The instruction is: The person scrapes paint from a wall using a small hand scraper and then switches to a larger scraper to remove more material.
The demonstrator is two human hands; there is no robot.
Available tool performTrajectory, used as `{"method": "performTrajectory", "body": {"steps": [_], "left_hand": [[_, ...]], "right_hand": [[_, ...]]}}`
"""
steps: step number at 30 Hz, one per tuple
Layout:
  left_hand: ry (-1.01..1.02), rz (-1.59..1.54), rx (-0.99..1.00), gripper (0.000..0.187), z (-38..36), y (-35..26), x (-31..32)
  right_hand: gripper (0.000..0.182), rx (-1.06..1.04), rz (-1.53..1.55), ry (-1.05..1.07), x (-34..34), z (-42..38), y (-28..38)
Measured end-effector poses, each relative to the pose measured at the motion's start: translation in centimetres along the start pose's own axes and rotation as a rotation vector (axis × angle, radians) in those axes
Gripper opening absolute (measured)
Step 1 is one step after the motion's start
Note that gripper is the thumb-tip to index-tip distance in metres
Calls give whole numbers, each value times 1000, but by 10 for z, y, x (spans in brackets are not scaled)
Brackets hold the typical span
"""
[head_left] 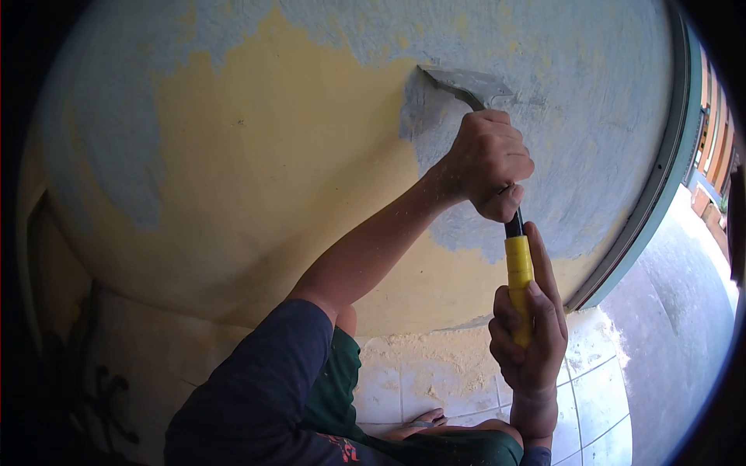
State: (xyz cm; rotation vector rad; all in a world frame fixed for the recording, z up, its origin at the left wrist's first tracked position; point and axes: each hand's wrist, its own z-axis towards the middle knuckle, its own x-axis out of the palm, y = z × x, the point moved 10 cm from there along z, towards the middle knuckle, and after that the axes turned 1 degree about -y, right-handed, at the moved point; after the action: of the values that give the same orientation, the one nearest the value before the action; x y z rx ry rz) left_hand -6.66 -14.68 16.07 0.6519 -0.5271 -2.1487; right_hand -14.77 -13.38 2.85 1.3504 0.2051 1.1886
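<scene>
My left hand (493,167) is wrapped round the black neck of a long-handled paint scraper (519,268), just below its blade. Lower down, my right hand (532,334) grips the yellow-wrapped handle, its index finger stretched along the side. The wide, flat metal blade (470,81) lies against the wall (311,147), at the border between yellow paint and a scraped grey-blue patch. More grey-blue areas spread across the top and left of the wall, with yellow flecks left in them.
Paint flakes (447,361) litter the white tiled floor (381,396) along the wall's foot. A green-grey door frame (660,186) bounds the wall on the right, with paved ground (668,295) beyond. My foot (423,423) is on the tiles below.
</scene>
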Motion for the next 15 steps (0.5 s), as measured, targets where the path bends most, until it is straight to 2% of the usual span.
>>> {"method": "performTrajectory", "body": {"steps": [6, 10, 15], "left_hand": [[45, -54, -73, 25, -7, -9, 4], [47, 3, 12, 23, 2, 1, 7], [33, -50, -43, 24, -4, -5, 6]], "right_hand": [[62, 43, 45, 5, 8, -13, -1], [62, 11, 48, -31, -1, -3, -2], [61, 5, 94, -31, 6, -12, -2]]}}
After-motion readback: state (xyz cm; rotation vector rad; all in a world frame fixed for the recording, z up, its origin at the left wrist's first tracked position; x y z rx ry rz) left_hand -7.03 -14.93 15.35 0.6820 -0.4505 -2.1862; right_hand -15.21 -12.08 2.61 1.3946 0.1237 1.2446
